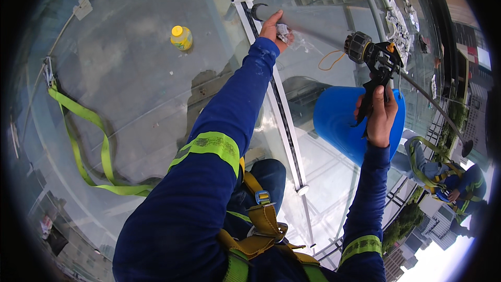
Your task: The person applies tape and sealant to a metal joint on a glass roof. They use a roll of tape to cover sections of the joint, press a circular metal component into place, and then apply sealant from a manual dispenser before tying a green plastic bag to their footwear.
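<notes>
A caulking gun with a clear barrel (318, 24) and black handle slants across the upper right, its long rod pointing away to the lower right. My right hand (379, 115) is wrapped round its handle and trigger. Close to the barrel's dark front ring (257, 12), my left hand (275, 32) is closed on a crumpled whitish wrapper (283, 32), the thumb lying against the barrel. How firmly it also holds the barrel is hard to see. A blue bucket (334, 117) lies tilted behind my right hand.
A yellow-capped bottle (181, 37) stands on the glass surface at left. Green webbing (107, 156) loops at far left. A white-edged rail (284, 112) runs down the middle. Another person in a harness (443, 177) is at the right, with buildings beyond. Crumpled scraps (399, 31) lie upper right.
</notes>
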Motion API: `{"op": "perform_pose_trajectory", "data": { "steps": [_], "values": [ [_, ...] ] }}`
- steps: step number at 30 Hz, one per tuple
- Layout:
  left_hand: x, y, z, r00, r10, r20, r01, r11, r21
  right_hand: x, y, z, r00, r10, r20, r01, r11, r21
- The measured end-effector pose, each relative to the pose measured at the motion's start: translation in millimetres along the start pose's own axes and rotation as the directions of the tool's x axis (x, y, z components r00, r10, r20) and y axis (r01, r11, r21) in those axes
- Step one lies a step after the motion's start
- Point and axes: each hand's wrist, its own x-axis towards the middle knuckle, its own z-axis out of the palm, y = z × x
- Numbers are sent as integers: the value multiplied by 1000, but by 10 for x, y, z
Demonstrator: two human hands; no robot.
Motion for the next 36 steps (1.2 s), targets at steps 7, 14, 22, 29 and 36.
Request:
{"op": "perform_pose_trajectory", "data": {
  "steps": [7,14,22,29,36],
  "values": [
    [87,147,12,999,21,-31,-22,1000,-20,107,97,94,1000,-13,7,12,993,120],
    [142,246,-2,998,48,-32,-48,999,11,173,111,112,999,3,36,-6,996,86],
    [170,306,-5,998,45,-35,-45,999,5,213,132,171,1000,-7,18,5,996,88],
    [172,326,-6,999,38,-24,-36,997,71,186,114,202,1000,15,-10,-14,999,48],
    [166,256,1,997,63,-46,-63,998,21,194,77,224,999,20,-44,-18,998,54]
  ]
}}
